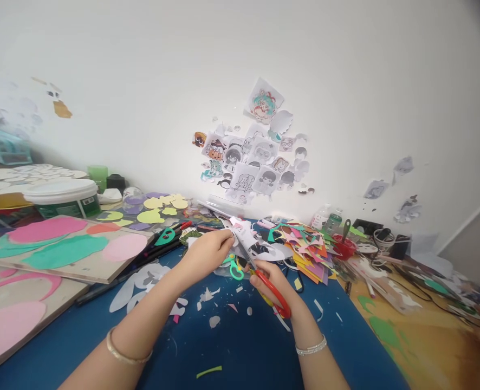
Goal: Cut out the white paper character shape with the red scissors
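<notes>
My left hand (209,250) is closed in a pinch on a small piece of white paper (243,234), held above the blue table mat. My right hand (276,277) grips red-handled scissors (279,303), whose blades point up and left toward the paper by my left fingertips. Whether the blades touch the paper is hard to make out. Below and between the hands lies a pair of scissors with teal handles (235,269). Paper scraps (214,322) are scattered over the blue mat (240,357).
Boards (130,264) with pink and green cutouts lie at left, beside a lidded white-and-green tub (63,199). A pile of coloured paper (305,246) sits right of centre. A red cup (343,246) stands farther right. Drawings (244,181) hang on the wall.
</notes>
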Demonstrator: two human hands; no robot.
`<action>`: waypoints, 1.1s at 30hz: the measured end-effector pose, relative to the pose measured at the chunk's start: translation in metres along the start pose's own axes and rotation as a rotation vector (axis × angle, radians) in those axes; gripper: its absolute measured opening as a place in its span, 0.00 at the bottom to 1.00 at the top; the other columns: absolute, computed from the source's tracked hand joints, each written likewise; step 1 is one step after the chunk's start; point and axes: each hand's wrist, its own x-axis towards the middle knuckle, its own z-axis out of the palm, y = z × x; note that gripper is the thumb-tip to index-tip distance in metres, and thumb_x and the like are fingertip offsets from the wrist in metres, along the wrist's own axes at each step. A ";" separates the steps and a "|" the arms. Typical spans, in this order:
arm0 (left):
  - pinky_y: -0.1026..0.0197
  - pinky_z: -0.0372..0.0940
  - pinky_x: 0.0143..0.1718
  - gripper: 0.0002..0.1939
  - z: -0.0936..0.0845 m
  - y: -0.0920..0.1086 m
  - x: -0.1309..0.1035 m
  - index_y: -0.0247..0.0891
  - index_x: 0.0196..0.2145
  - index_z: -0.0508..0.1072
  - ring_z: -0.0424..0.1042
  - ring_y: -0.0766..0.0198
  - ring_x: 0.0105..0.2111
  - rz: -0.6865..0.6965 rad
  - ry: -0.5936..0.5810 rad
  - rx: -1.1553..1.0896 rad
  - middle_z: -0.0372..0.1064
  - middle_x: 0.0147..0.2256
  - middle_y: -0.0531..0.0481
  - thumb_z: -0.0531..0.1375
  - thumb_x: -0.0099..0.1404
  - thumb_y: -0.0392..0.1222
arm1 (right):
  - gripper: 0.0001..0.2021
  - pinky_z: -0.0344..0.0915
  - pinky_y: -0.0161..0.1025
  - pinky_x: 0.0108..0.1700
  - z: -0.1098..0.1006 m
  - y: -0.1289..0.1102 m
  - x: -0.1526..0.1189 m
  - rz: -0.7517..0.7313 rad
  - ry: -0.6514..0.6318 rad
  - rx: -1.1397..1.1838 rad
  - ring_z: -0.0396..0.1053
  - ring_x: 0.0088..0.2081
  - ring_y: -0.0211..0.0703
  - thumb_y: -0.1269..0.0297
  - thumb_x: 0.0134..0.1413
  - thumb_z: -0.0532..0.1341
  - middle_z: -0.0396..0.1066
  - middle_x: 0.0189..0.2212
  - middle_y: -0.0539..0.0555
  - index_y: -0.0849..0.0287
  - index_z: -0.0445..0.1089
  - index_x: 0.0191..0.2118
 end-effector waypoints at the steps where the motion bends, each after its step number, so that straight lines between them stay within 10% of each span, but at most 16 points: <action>1: 0.63 0.49 0.25 0.15 0.000 0.000 0.000 0.40 0.22 0.54 0.59 0.63 0.24 -0.001 0.001 -0.008 0.59 0.23 0.53 0.44 0.65 0.46 | 0.24 0.47 0.33 0.22 0.000 -0.001 0.000 0.002 -0.023 0.011 0.47 0.22 0.34 0.42 0.51 0.56 0.51 0.20 0.46 0.62 0.68 0.35; 20: 0.63 0.52 0.25 0.14 0.016 -0.001 0.005 0.40 0.25 0.60 0.59 0.64 0.23 -0.071 0.075 -0.309 0.57 0.21 0.55 0.46 0.64 0.48 | 0.21 0.50 0.32 0.22 0.004 -0.003 0.000 -0.010 0.011 0.153 0.51 0.21 0.33 0.44 0.53 0.56 0.55 0.21 0.47 0.62 0.66 0.34; 33: 0.62 0.48 0.24 0.14 0.006 -0.002 0.001 0.40 0.22 0.52 0.57 0.65 0.22 0.035 0.085 -0.094 0.54 0.21 0.55 0.45 0.65 0.45 | 0.22 0.50 0.31 0.21 0.003 0.004 -0.001 -0.008 -0.043 0.171 0.49 0.20 0.31 0.44 0.54 0.55 0.54 0.20 0.46 0.62 0.66 0.38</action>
